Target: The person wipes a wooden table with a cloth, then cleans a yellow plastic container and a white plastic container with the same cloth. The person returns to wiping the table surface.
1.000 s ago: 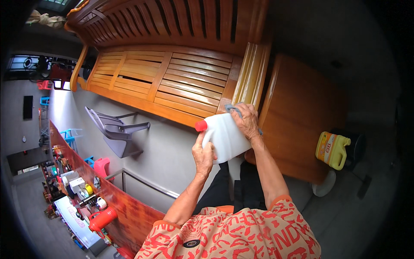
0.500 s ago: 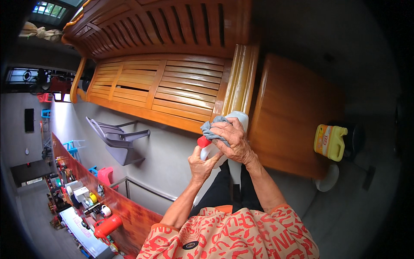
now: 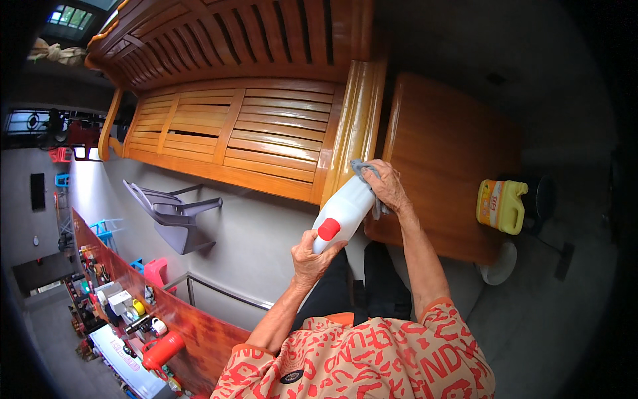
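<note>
In front of me a white plastic jug [image 3: 351,207] lies tilted, its red cap [image 3: 329,229] toward me and its base pointing away and to the right. My left hand [image 3: 312,258] is closed round the jug at the cap end. At the far end, my right hand [image 3: 387,187] presses a bunched grey cloth [image 3: 359,167] against the base and right side. Part of the cloth hangs below the right hand's fingers. Just beyond the jug is the glossy armrest [image 3: 362,116] of a wooden bench; I cannot tell whether they touch.
The slatted wooden bench [image 3: 279,135] stretches away to the left. To the right stands a brown wooden table [image 3: 438,166] with a yellow jug [image 3: 502,206] near its far right edge. A grey plastic chair [image 3: 176,216] stands left. A red-topped table [image 3: 199,316] holds a red thermos [image 3: 163,350] and clutter.
My right hand and the cloth have moved from beside the red cap to the jug's base. The jug has swung into fuller view, with my left hand still gripping it.
</note>
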`<state>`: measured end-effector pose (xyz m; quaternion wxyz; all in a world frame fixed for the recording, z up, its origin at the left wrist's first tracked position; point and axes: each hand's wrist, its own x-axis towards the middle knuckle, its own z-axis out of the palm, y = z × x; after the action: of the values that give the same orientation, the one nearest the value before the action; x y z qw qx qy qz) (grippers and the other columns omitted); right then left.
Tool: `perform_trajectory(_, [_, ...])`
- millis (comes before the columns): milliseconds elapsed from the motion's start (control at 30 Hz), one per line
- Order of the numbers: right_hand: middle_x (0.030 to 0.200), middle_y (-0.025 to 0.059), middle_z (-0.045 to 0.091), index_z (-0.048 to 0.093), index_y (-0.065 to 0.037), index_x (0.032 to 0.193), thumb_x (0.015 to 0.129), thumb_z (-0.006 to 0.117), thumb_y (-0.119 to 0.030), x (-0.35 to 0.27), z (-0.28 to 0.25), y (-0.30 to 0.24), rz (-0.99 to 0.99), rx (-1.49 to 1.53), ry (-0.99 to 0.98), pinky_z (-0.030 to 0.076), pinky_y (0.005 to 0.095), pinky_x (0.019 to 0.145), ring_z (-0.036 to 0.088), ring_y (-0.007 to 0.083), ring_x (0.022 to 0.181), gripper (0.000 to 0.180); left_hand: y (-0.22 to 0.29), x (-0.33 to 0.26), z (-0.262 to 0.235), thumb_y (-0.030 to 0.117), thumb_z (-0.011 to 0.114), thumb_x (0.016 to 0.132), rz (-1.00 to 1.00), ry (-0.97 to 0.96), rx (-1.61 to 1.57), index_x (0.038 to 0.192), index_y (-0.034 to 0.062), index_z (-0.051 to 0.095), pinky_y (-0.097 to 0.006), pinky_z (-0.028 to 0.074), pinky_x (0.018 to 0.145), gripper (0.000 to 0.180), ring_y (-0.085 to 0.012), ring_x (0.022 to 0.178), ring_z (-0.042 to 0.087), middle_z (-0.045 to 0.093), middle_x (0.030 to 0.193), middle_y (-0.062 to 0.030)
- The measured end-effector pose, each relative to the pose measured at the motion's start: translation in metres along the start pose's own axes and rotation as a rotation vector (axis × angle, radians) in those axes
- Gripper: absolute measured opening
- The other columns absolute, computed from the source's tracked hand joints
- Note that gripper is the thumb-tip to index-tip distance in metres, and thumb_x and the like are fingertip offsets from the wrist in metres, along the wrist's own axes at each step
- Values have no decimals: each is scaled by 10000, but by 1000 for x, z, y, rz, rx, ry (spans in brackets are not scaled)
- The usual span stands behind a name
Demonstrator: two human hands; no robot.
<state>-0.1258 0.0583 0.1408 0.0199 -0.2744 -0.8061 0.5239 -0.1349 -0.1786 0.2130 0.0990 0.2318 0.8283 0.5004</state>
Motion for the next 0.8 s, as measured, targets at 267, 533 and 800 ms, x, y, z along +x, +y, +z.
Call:
perform_trajectory(267, [1152,123,609,650,-58,1076,858,603,-164,-46,14,-71,-510,177,-17,348,437,1020,515,316,1149,247,-4,13,-13,183,877,636,73,26,94,900,50,581,-300,527,575,418,-198,651,670,671,767,-84])
perform_trajectory(533, [1135,97,613,645,-70,1067,847,628,-162,-45,12,-79,-604,263,-57,348,416,1021,508,291,1150,239,-9,20,-16,145,841,685,39,-18,49,847,50,596,-277,494,540,308,-149,591,640,644,680,-65])
perform_trajectory(800, [1130,139,614,655,-45,1083,907,557,-264,-3,3,-41,-280,120,-77,387,375,1006,532,290,1117,298,-10,18,-8,184,829,704,156,-30,128,866,47,639,-311,507,539,285,-242,606,668,655,687,-99])
